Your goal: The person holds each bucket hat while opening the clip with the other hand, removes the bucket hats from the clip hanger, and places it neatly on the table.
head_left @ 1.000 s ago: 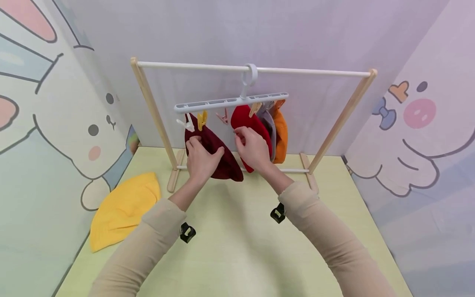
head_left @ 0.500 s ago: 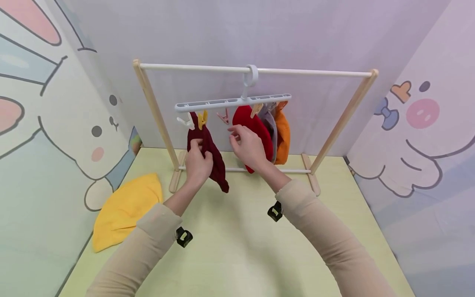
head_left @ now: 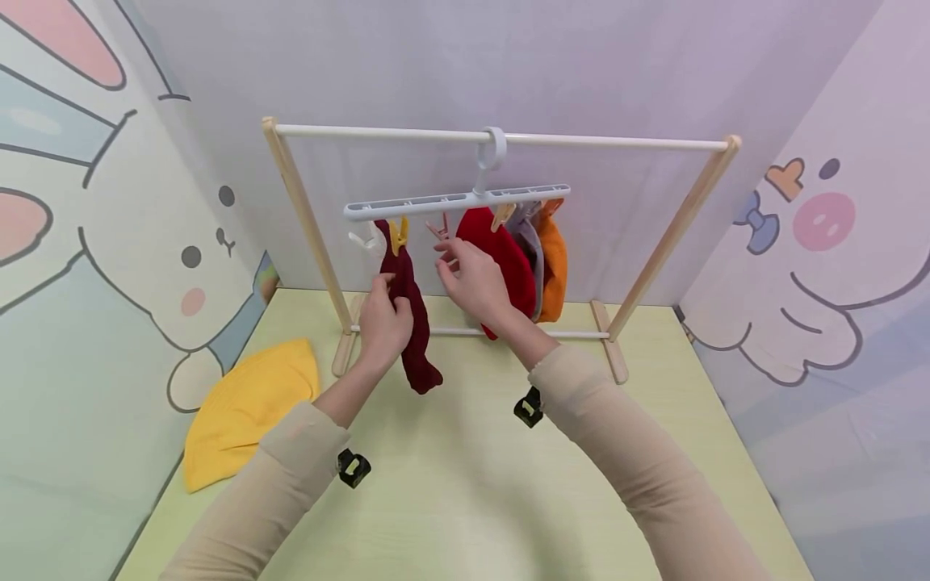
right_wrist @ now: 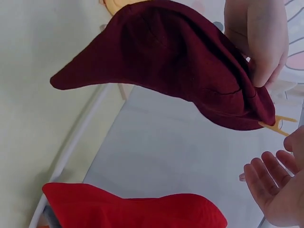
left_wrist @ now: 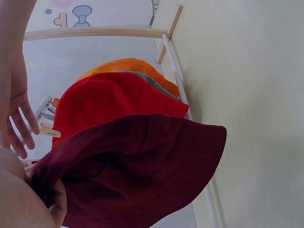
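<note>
A maroon bucket hat hangs from the yellow clip at the left of the grey hanger. My left hand grips its edge, thumb on one side and fingers partly hidden behind the cloth. In the left wrist view the hat spreads out from that hand. My right hand is beside the pink clip, fingers loosely bent. The right wrist view shows this hand holding nothing, its thumb close to the yellow clip. A white clip hangs leftmost.
Red, grey and orange hats hang clipped on the hanger's right half. A wooden rack with a white rod carries the hanger. On the table, a yellow hat lies at the left.
My left hand has turned the maroon hat, so it now shows edge-on and hangs lower. My right hand has moved left, away from the red hat, to the pink clip.
</note>
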A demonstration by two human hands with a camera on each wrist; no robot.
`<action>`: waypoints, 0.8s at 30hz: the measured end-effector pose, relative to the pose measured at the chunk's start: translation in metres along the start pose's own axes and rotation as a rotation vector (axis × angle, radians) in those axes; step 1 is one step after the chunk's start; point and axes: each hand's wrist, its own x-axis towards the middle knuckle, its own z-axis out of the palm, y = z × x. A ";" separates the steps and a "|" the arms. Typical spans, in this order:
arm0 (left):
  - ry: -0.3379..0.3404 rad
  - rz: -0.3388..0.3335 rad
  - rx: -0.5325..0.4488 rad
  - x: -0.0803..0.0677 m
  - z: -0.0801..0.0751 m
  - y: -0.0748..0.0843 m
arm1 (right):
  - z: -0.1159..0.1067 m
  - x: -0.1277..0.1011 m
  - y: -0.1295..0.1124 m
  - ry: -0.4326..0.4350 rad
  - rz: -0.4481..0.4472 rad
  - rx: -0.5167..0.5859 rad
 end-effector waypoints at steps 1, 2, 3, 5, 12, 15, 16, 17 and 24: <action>0.005 0.012 -0.001 -0.001 0.000 0.000 | 0.000 0.001 -0.001 -0.005 0.002 0.005; 0.012 0.025 -0.002 -0.001 -0.001 0.000 | 0.001 0.002 -0.003 -0.008 0.002 0.009; 0.017 0.038 -0.004 -0.002 -0.001 0.000 | 0.001 0.004 -0.004 -0.011 0.003 0.013; 0.023 0.064 -0.011 -0.003 -0.001 -0.002 | 0.002 0.006 -0.007 -0.020 0.005 0.027; -0.005 0.108 -0.030 -0.007 -0.004 -0.005 | 0.006 0.013 -0.016 -0.054 0.012 0.059; -0.018 0.124 -0.025 -0.008 -0.005 -0.003 | 0.006 0.016 -0.020 -0.062 0.023 0.075; -0.021 0.129 -0.022 -0.009 -0.006 -0.003 | 0.006 0.017 -0.021 -0.063 0.029 0.080; -0.025 0.134 -0.019 -0.009 -0.007 -0.002 | 0.006 0.018 -0.023 -0.063 0.035 0.084; -0.100 0.126 -0.028 -0.014 -0.010 0.001 | 0.006 0.022 -0.030 -0.028 0.047 0.079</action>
